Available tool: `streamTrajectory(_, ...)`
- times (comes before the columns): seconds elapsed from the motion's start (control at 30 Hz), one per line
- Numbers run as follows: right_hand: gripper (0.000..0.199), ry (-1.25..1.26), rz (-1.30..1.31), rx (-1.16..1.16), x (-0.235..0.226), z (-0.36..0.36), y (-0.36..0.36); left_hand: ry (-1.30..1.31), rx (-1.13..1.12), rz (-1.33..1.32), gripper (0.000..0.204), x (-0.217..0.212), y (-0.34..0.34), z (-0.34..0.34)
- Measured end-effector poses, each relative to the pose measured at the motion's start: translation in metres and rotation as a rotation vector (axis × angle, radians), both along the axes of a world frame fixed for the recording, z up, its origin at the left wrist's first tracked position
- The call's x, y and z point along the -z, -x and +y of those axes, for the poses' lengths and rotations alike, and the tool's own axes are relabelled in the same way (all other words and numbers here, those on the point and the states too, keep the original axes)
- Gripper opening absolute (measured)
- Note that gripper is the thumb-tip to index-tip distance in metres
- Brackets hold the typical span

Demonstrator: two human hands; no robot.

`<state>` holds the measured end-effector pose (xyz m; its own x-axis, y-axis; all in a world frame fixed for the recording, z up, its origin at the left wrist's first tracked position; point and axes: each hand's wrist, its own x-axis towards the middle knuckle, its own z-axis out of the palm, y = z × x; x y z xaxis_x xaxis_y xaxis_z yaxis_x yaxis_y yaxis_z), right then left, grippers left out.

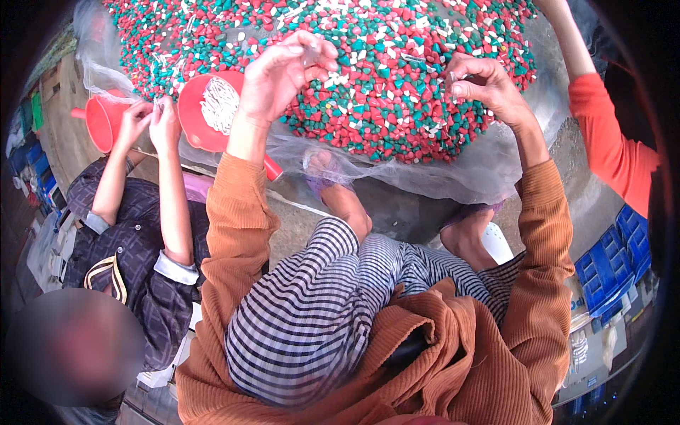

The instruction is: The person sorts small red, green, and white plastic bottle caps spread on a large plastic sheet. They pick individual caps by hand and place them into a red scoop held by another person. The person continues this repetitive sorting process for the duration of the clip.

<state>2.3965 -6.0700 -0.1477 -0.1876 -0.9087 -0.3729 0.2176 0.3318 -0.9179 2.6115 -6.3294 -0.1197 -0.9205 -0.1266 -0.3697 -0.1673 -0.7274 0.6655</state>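
My left hand (283, 71) is raised over a big heap of small red, green and white plastic pieces (397, 78), its fingertips pinched on a tiny clear piece. My right hand (485, 85) hovers at the heap's right side, fingers curled and pinched on a small pale piece. Both arms wear rust-orange ribbed sleeves. A red scoop (212, 106) holding thin white pieces sits just left of my left wrist.
A person in a dark patterned shirt sits at my left, both hands (150, 120) up by a second red scoop (99, 120). Another person's orange-sleeved arm (609, 134) reaches in at the right. The heap lies on clear plastic sheeting (453, 177). Blue crates (613, 262) stand at right.
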Motion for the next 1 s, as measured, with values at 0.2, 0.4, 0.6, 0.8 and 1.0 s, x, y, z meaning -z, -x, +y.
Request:
streamTrajectory(0.2, 0.020, -0.109, 0.564, -0.068, -0.009, -0.018, -0.002, 0.379, -0.092, -0.318, 0.029, 0.002, -0.005, -0.026)
streamTrajectory(0.4, 0.016, 0.007, 0.927, 0.015, 0.011, -0.025, -0.018, 0.981, -0.144, -0.435, 0.034, 0.022, -0.007, -0.040)
streamTrajectory(0.6, 0.016, -0.103, 1.183, -0.067, 0.005, -0.052, -0.051, 1.552, -0.178, -0.550, 0.033, 0.077, -0.010, 0.024)
streamTrajectory(0.8, 0.013, -0.096, 1.196, 0.002, 0.004, -0.046, -0.042, 1.386, -0.055, -0.269, 0.038, 0.048, 0.012, 0.083)
streamTrajectory(1.0, 0.010, -0.008, 0.261, 0.267, -0.009, -0.023, 0.009, 1.022, 0.042, -0.046, 0.037, 0.002, -0.001, 0.093)
